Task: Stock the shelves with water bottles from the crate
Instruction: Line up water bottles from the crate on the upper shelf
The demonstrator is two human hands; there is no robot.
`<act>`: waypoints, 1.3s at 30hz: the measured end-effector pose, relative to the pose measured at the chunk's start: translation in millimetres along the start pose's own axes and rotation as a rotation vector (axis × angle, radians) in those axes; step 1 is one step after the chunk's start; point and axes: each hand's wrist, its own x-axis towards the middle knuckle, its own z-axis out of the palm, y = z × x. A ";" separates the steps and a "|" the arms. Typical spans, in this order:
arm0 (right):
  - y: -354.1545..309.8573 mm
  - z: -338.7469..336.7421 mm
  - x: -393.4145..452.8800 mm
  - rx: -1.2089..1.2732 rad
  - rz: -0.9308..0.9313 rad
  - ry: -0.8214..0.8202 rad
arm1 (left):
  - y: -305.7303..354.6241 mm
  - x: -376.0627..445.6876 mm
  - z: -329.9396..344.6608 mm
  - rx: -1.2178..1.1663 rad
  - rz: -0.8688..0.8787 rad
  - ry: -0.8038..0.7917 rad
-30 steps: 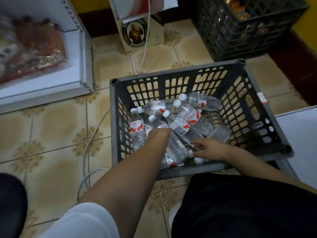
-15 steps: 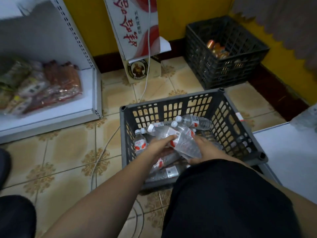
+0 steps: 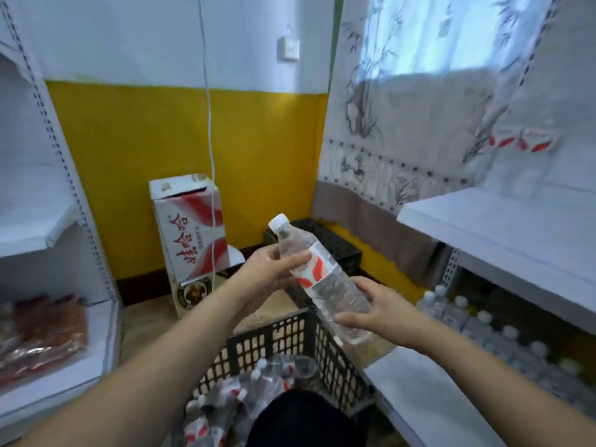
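The left hand (image 3: 269, 272) grips the upper part of a clear, ribbed plastic water bottle (image 3: 317, 279) with a white cap and red-and-white label; the right hand (image 3: 371, 312) wraps its lower end. A moment ago both hands were down among the bottles — now this one is lifted, tilted, above the grey lattice-walled crate (image 3: 290, 337). To the right, capped bottles (image 3: 503, 340) stand in rows on the white shelf (image 3: 503, 221) unit's lower level.

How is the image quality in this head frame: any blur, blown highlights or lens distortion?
Head view: the window is blown out bluish-white; shelf uprights bow from wide-angle distortion; the held bottle and both hands are fairly sharp; bottles in the crate and under the right shelf are soft, dim.
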 end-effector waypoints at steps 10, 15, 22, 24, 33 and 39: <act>-38.7 -137.7 -106.3 -0.221 0.016 0.402 | 148.0 -0.7 178.1 0.257 0.324 -0.189; -24.0 -179.9 -130.3 -0.177 0.074 0.556 | 174.0 20.6 242.5 0.271 0.376 -0.333; 18.2 -214.4 -109.0 -0.238 0.174 0.693 | 175.4 75.8 302.0 0.350 0.359 -0.461; 34.7 -224.8 -98.0 -0.209 0.234 0.729 | 172.5 97.9 314.4 0.333 0.353 -0.476; 98.3 -284.9 -36.1 -0.141 0.372 0.884 | 129.4 209.2 351.7 0.639 0.491 -0.467; 137.3 -328.9 14.2 -0.147 0.451 0.954 | 85.4 290.2 350.2 1.033 0.567 -0.194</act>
